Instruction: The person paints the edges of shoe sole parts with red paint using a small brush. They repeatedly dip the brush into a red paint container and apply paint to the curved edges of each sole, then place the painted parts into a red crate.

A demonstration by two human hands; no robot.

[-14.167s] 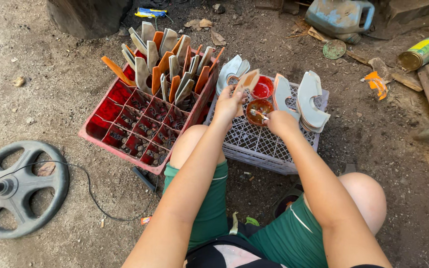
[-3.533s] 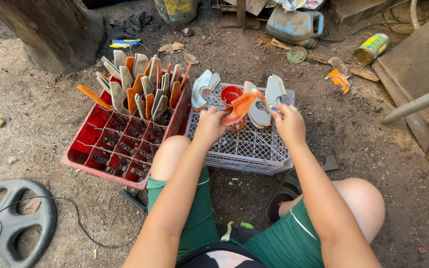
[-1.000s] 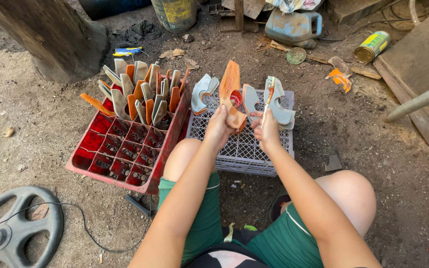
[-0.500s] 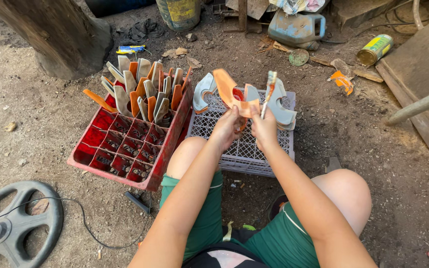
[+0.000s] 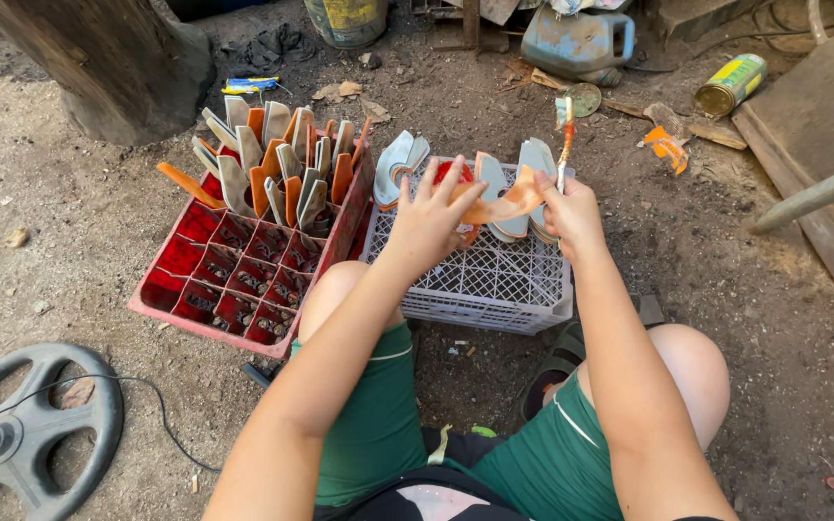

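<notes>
Fingers of the left hand point(image 5: 431, 217) are spread apart, palm down, pressing on an orange, leaf-shaped curved piece point(image 5: 502, 205); the right hand point(image 5: 571, 207) has its fingers closed around a thin upright blade-like tool point(image 5: 565, 145), its tip smeared orange, and also pinches that piece's right end. The piece lies just above the white plastic lattice crate point(image 5: 494, 285), at the twelve o'clock edge of the person's bare knees. By the look of it, the step in hand is working or trimming this one piece with the tool; the next move likely calls for holding the piece steady while the blade meets it. Along the white crate's far rim, at twelve o'clock, stand several pale grey curved pieces point(image 5: 400, 164) and a small red container point(image 5: 451, 174). At ten o'clock, touching the white crate's left side, sits a red divided crate point(image 5: 209, 280): its near compartments hold only dark debris, and its far rows are packed with upright grey and orange pieces point(image 5: 282, 164). Farther off at one o'clock lie a blue jerrycan point(image 5: 576, 41) and a tipped yellow-green can point(image 5: 734, 85).
</notes>
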